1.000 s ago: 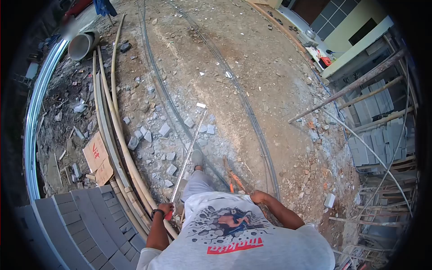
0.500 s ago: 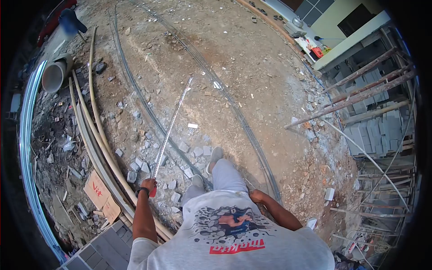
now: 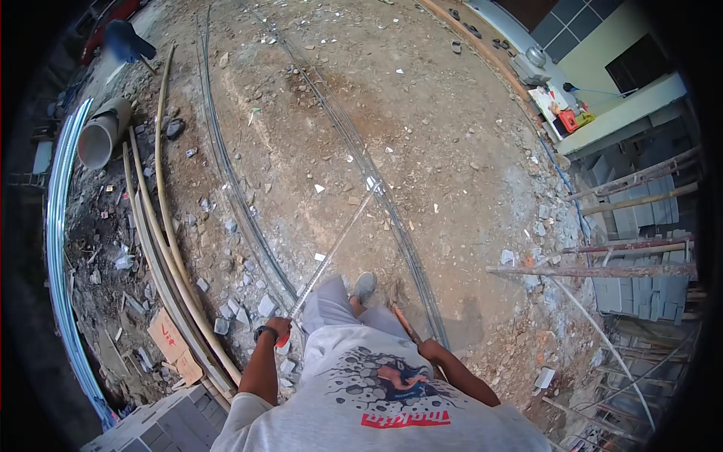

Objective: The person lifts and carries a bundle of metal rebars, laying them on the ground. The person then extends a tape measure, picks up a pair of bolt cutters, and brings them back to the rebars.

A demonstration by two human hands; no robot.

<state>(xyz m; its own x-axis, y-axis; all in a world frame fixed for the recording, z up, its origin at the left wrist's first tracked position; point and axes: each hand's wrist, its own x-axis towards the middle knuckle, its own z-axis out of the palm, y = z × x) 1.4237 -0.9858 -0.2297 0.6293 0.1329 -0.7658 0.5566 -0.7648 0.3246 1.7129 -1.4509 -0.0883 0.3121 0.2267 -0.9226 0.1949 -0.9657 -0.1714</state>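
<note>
My left hand (image 3: pixel 278 327), with a dark watch at the wrist, is closed around the red end of a tape measure. Its long pale blade (image 3: pixel 331 255) stretches forward and to the right over the bundled steel bars (image 3: pixel 263 255). Low beside my right hip, my right hand (image 3: pixel 432 350) is closed on a thin brown rod-like piece (image 3: pixel 407 324) pointing forward; its exact kind is unclear. One grey shoe (image 3: pixel 365 284) shows in front of my shirt.
More long bars (image 3: pixel 376 181) run along the dirt. Bamboo poles (image 3: pixel 162 226), a large pipe (image 3: pixel 98 139) and a cardboard piece (image 3: pixel 169 339) lie left. Broken rubble (image 3: pixel 266 306) is scattered nearby. Wooden props (image 3: pixel 587 270) and stacked grey blocks (image 3: pixel 636 294) stand right.
The tape blade's far end has swung right toward the right-hand bars. My legs have stepped, and the brown piece at my right hand now shows clearly.
</note>
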